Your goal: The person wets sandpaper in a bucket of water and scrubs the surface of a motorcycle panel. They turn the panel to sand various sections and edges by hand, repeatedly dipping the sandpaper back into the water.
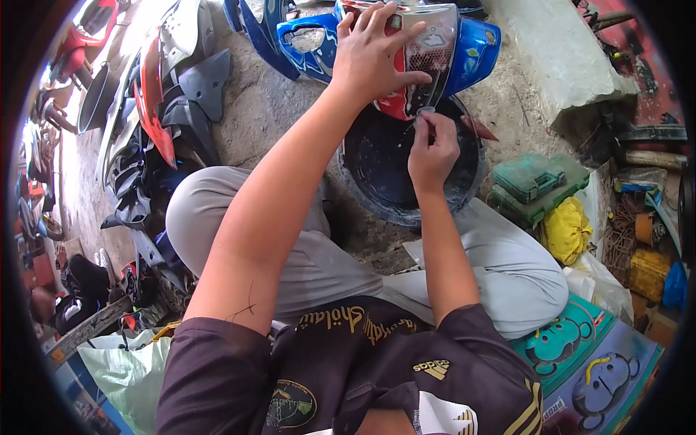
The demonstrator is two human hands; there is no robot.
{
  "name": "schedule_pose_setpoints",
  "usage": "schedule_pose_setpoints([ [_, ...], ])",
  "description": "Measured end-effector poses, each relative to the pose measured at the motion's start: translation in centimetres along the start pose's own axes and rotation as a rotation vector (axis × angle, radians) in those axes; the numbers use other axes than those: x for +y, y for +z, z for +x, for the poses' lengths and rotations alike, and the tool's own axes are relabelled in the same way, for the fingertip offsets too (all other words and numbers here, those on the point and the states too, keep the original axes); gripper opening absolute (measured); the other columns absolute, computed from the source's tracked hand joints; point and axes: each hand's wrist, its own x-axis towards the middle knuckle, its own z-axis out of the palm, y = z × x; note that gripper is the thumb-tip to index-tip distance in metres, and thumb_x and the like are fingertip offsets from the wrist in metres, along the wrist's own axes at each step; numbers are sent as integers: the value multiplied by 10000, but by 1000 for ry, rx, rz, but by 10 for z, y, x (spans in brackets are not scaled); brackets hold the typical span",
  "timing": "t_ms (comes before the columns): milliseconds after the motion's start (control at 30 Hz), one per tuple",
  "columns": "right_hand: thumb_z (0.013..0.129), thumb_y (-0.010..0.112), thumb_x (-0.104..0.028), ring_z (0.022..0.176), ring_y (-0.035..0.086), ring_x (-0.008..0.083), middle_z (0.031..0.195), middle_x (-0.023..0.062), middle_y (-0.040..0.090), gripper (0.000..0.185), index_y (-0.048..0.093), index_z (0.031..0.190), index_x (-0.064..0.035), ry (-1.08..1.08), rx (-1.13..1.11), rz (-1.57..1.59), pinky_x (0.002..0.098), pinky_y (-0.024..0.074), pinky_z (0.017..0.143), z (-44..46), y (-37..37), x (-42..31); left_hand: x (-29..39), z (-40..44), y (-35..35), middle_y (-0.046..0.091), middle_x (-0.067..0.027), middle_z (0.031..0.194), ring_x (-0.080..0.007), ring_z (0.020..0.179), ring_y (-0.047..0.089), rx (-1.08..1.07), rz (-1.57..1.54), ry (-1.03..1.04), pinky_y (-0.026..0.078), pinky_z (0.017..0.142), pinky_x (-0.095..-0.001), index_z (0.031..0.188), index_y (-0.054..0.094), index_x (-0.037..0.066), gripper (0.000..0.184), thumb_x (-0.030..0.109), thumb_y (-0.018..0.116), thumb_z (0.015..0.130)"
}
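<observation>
Left hand (377, 54): spread wide, fingers fanned toward the top of the view, thumb out to the right. It lies over the plastic panel (429, 54), palm side down on its face.

Right hand (435, 148): nearly closed, thumb and forefinger brought together in a pinch on a small pale piece (426, 112) at the panel's lower tip. The piece is too small to identify; the other fingers are curled in.

Panel: red, black and silver in the middle, with blue parts reaching out left and right. Its narrow end points down toward the person and slightly left; the upper end runs to the top edge of view. Overall long axis, as far as visible, lies roughly left to right, across the person.

Position: beyond the knees, its lower tip over the far side of a round black basin (373, 156) on the concrete floor (254, 123). Green case (525, 177) and yellow bag (567, 230) sit right of the basin.
</observation>
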Motion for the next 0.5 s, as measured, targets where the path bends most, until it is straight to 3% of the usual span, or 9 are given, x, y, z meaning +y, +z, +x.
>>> schedule_pose_setpoints([
  [133,974,749,5,904,727,339,1006,141,727,75,740,1047,-8,-313,-89,-45,423,590,790,-5,5,1,0,6,0,494,-141,1674,-377,1586,412,13,9,13,268,1301,-591,1517,679,406,908,825,835,727],
  [233,959,752,14,967,719,364,1004,147,725,95,735,1050,-12,55,-49,46,451,588,861,-3,1,-1,-1,5,0,508,-146,1663,-382,1579,425,10,22,7,271,1303,-583,1523,678,396,915,821,837,729],
  [267,962,752,11,948,724,352,991,145,725,95,734,1052,-17,83,-5,56,449,588,855,-4,3,1,0,3,0,510,-147,1662,-384,1577,428,5,25,2,272,1302,-583,1523,678,396,913,819,838,729],
  [367,968,753,7,897,735,335,989,147,729,97,737,1063,-9,-326,-96,-50,438,597,798,-5,5,8,-4,6,1,512,-146,1662,-384,1578,427,20,-10,16,272,1304,-585,1519,681,403,903,815,842,732],
  [400,961,754,9,903,738,343,994,150,731,107,739,1065,-7,-346,-95,-71,440,601,797,-1,3,6,-5,6,1,512,-145,1663,-384,1579,425,25,-28,24,271,1305,-585,1517,682,407,898,813,843,732],
  [500,958,770,10,934,748,325,1013,137,757,96,742,1047,-13,21,-7,-29,400,611,831,3,-2,2,-7,7,0,510,-141,1668,-383,1583,421,-3,-12,8,274,1306,-584,1513,685,410,892,804,853,731],
])
